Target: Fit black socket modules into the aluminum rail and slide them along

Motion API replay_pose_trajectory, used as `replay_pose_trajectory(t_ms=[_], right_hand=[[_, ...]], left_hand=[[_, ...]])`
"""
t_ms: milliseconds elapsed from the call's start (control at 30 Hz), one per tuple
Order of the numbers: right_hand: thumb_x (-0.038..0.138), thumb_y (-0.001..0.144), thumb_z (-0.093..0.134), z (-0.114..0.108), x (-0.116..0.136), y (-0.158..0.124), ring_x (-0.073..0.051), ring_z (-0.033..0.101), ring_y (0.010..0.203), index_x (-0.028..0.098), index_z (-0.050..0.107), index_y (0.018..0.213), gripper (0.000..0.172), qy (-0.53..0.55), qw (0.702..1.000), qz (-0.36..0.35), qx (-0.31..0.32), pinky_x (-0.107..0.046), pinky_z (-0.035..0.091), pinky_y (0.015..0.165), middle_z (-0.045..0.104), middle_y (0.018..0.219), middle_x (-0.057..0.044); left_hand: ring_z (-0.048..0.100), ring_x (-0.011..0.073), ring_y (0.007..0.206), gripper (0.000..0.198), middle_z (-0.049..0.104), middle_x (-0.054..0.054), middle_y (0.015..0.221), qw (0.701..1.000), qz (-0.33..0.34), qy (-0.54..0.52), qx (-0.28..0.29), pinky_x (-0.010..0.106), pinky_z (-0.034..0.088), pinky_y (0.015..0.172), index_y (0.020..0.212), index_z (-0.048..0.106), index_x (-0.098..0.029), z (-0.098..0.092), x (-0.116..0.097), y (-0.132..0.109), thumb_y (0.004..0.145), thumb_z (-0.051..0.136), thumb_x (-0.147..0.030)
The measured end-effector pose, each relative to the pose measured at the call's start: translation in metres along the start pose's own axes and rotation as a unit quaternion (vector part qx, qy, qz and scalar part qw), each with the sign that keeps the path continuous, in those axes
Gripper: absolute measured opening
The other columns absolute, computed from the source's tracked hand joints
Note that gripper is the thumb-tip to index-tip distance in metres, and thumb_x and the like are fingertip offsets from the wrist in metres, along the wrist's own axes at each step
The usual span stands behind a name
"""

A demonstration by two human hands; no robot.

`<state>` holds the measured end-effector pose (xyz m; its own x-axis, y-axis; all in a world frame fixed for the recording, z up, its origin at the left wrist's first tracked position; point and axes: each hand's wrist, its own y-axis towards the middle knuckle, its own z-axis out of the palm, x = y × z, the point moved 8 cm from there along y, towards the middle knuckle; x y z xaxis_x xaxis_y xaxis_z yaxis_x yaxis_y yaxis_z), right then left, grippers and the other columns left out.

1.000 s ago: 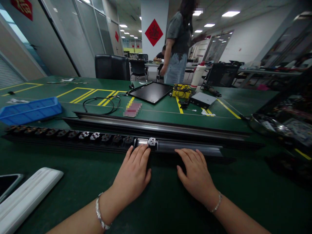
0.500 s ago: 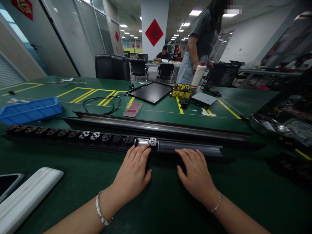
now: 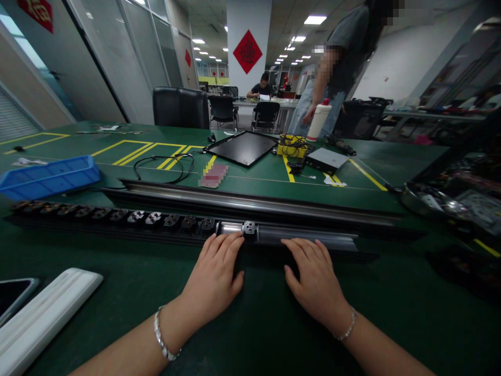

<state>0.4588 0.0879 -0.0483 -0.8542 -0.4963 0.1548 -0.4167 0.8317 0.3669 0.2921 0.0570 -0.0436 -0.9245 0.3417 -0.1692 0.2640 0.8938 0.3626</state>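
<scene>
A long black rail (image 3: 309, 237) with a silvery channel lies across the green table. Black socket modules (image 3: 172, 221), two with lighter faces among them, sit in a row along its left part. Apart from that row, a single grey-faced socket module (image 3: 249, 227) stands in the channel. My left hand (image 3: 215, 277) rests with outstretched fingers on the rail's near edge, fingertips just left of and below this module. Farther right, my right hand (image 3: 315, 282) has its fingertips at the same edge, thumb apart. Neither hand is wrapped round anything.
Behind the rail lies a second black rail (image 3: 270, 202). A blue bin (image 3: 50, 175) is at left, a white bar-shaped object (image 3: 58, 297) at front left. Farther back are a flat black panel (image 3: 246, 149), a grey box (image 3: 327, 160) and a bottle (image 3: 319, 122). A person (image 3: 344, 68) stands beyond the table.
The single grey-faced socket module has shifted slightly to the right along the channel. My hands have hardly moved. The standing person has moved to the right.
</scene>
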Motion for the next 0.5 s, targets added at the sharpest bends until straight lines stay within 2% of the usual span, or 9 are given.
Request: replay_pose_trajectory(t_ms=[500], right_hand=[[0.021, 0.080, 0.047, -0.0007, 0.0006, 0.0005, -0.022, 0.048, 0.111, 0.021, 0.050, 0.122, 0.043, -0.004, 1.000, -0.003, 0.001, -0.046, 0.023, 0.105, 0.058, 0.115, -0.007]], left_hand=[[0.039, 0.0256, 0.122, 0.056, 0.046, 0.006, 0.136, 1.000, -0.003, -0.009, 0.016, 0.049, 0.023, 0.108, 0.130, 0.039, -0.020, -0.0016, -0.0013, 0.0018, 0.076, 0.052, -0.020]])
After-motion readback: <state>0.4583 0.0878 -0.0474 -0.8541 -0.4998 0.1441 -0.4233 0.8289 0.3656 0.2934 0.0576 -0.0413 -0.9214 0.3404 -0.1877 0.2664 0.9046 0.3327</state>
